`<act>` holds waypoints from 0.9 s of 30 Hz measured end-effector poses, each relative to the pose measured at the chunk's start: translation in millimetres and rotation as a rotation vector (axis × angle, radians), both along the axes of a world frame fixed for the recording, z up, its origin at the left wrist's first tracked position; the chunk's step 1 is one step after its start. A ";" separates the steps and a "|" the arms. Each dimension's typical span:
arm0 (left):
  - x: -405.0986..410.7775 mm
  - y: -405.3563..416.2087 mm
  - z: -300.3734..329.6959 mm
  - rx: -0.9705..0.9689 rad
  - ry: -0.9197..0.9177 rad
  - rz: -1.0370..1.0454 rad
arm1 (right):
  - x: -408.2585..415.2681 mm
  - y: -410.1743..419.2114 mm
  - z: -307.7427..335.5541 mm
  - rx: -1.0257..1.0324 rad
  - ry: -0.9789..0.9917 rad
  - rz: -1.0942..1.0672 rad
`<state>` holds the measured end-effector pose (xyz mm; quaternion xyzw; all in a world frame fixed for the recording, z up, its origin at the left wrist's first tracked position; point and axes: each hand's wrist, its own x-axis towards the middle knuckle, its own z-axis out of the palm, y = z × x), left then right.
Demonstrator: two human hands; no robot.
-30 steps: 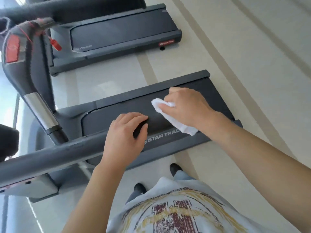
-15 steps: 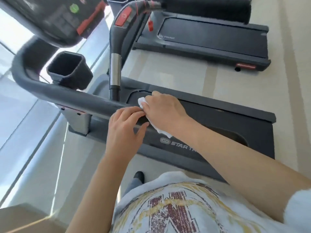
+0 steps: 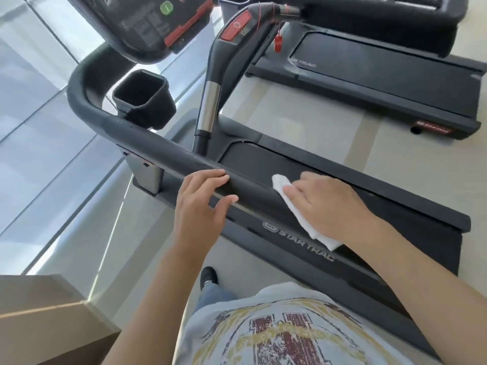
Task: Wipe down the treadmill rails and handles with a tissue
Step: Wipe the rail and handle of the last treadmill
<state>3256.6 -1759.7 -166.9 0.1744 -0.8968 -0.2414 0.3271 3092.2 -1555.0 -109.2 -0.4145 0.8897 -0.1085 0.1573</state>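
Note:
A dark padded side rail [image 3: 147, 143] of the treadmill runs from the console at upper left down to the middle of the view. My left hand [image 3: 201, 204] rests on that rail with fingers fairly straight and thumb out. Just to its right, my right hand [image 3: 326, 204] presses a white folded tissue [image 3: 297, 206] onto the same rail, the tissue draped over it and hanging below my palm. The far handle [image 3: 210, 101], black with a chrome section and a red button, rises beyond the belt [image 3: 253, 164].
A black cup holder [image 3: 142, 101] and the console [image 3: 147, 25] sit at the rail's upper end. A second treadmill [image 3: 382, 75] stands beyond on the tiled floor. A brown box [image 3: 44, 320] fills the lower left corner. My shoe [image 3: 209, 276] is beside the deck.
The view has swung from the deck toward the console. My right hand with the tissue has separated from my left hand and slid to the right along the rail.

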 end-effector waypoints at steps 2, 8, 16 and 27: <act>-2.1 -5.2 -2.7 0.010 0.007 -0.012 | 4.5 10.5 -4.0 -0.048 0.108 -0.006; -3.7 -23.8 -2.0 -0.024 -0.013 -0.106 | 26.8 -47.4 -12.8 -0.117 0.430 0.086; 11.2 -133.2 16.5 -0.053 -0.063 -0.154 | 50.2 -202.7 -10.1 -0.012 0.523 0.099; -1.0 -240.0 20.8 -0.114 -0.188 -0.438 | 54.6 -201.7 -9.6 -0.167 0.304 -0.332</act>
